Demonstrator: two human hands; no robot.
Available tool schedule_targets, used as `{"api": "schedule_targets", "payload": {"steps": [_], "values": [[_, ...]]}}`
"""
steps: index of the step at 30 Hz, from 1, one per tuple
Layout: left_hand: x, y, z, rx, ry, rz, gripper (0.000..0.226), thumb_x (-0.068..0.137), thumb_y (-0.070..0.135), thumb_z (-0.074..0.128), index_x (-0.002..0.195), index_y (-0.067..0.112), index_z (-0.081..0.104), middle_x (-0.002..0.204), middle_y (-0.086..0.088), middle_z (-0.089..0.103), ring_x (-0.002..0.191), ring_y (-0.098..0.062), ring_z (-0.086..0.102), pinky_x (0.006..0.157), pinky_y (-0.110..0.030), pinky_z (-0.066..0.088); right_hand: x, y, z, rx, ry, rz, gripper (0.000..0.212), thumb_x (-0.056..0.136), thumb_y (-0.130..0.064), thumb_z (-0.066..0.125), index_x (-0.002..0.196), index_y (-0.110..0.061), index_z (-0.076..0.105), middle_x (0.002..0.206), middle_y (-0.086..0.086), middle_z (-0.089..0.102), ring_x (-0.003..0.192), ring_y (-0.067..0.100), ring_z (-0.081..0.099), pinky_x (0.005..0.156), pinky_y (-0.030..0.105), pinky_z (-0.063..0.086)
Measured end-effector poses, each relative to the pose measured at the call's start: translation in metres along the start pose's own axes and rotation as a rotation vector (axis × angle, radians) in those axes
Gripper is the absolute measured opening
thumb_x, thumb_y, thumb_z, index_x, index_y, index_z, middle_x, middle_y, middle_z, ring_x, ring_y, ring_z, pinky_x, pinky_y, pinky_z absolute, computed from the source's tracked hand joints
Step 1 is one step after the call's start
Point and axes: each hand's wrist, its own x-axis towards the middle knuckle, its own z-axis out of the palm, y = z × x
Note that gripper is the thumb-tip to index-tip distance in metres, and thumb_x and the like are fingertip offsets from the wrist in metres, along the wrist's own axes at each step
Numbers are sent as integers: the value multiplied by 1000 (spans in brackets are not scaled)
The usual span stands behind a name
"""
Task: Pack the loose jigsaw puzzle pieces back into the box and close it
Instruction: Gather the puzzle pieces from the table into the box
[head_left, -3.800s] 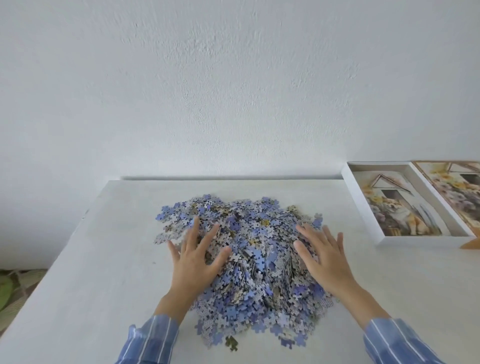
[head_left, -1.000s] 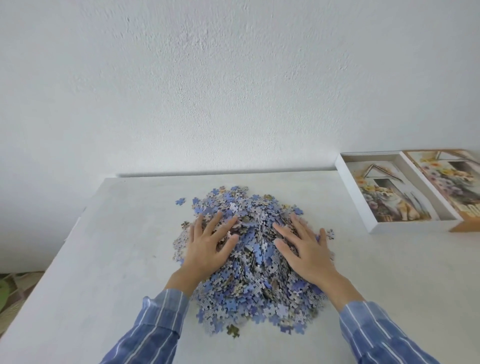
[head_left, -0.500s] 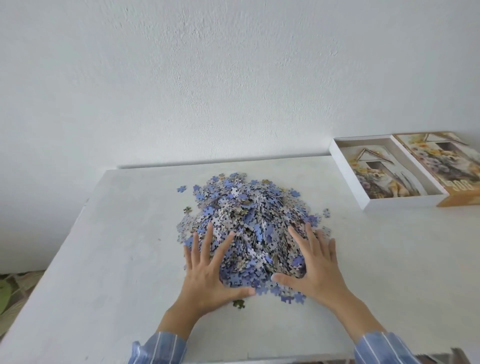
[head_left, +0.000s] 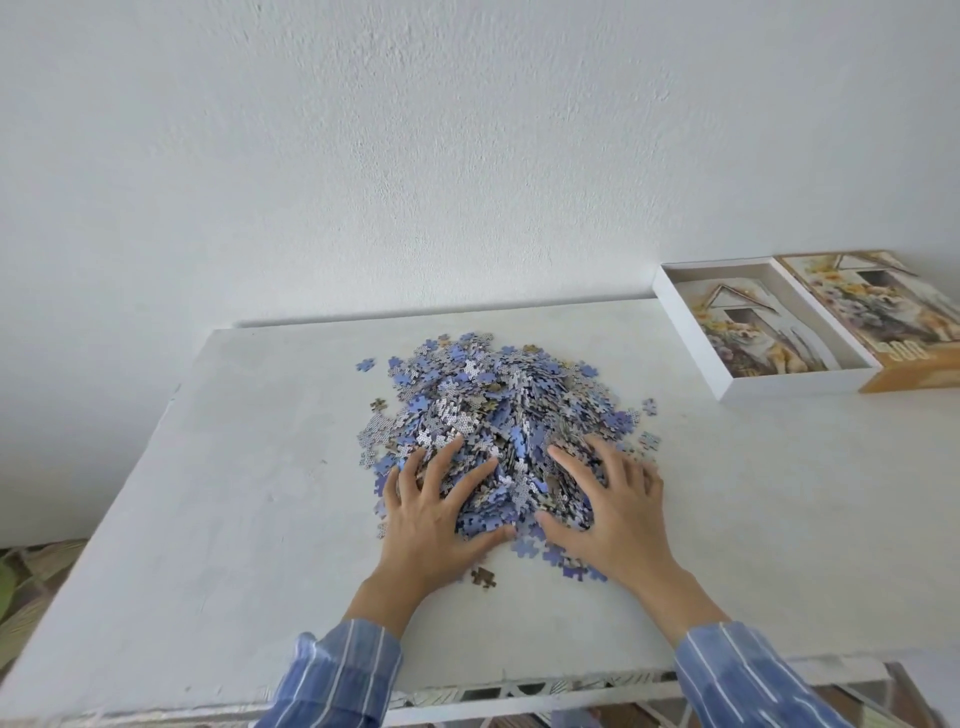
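Note:
A heap of blue and white jigsaw pieces (head_left: 498, 410) lies in the middle of the white table (head_left: 208, 493). My left hand (head_left: 434, 519) rests flat on the near left side of the heap, fingers spread. My right hand (head_left: 613, 509) lies flat on the near right side, fingers spread too. Neither hand grips anything. The open white box base (head_left: 691, 332) with a picture sheet inside sits at the far right, and its printed lid (head_left: 883, 312) lies beside it.
A few stray pieces lie apart from the heap: one dark piece (head_left: 483, 577) near my left wrist, one blue piece (head_left: 365, 365) at the far left. The wall stands right behind the table. The table's near edge (head_left: 467, 696) runs just below my sleeves.
My hands slid from the middle of the heap back to its near edge, pushing the pieces into a tighter mound. Between half a second ago and now they barely moved.

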Motion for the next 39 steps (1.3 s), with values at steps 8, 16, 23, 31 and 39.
{"api": "schedule_targets", "payload": {"steps": [8,16,23,31,39], "values": [[3,-4,4,-45,68,7,86,69,96,33,145,60,17,162,10,10,147,-32,11,114,-60,18,7,-6,2,-22,-125,59,87,72,-93,35,149,-58,20,165,1,18,149,35,19,117,59,8],[12,-2,9,24,135,20,59,85,82,33,138,57,37,152,16,32,133,-27,33,106,-57,32,11,-6,4,-22,36,2,57,83,-70,48,128,-38,59,138,1,52,122,27,50,102,48,36],[20,-3,9,59,250,41,50,91,73,34,127,45,55,133,13,53,112,-25,49,87,-46,47,17,-2,2,-42,181,-54,44,85,-52,52,115,-25,68,118,7,63,94,27,65,77,40,51],[43,-1,-9,8,431,151,50,96,63,38,93,23,69,90,9,66,77,-13,54,40,-22,39,32,6,-13,7,201,-128,40,87,-56,55,107,-26,71,101,0,61,61,6,47,37,18,38],[77,27,-28,-27,538,215,43,94,58,48,81,21,67,73,9,61,64,-9,56,34,-22,42,48,17,-46,112,276,-89,35,85,-55,57,105,-29,69,89,-4,55,53,9,44,40,12,25]]}}
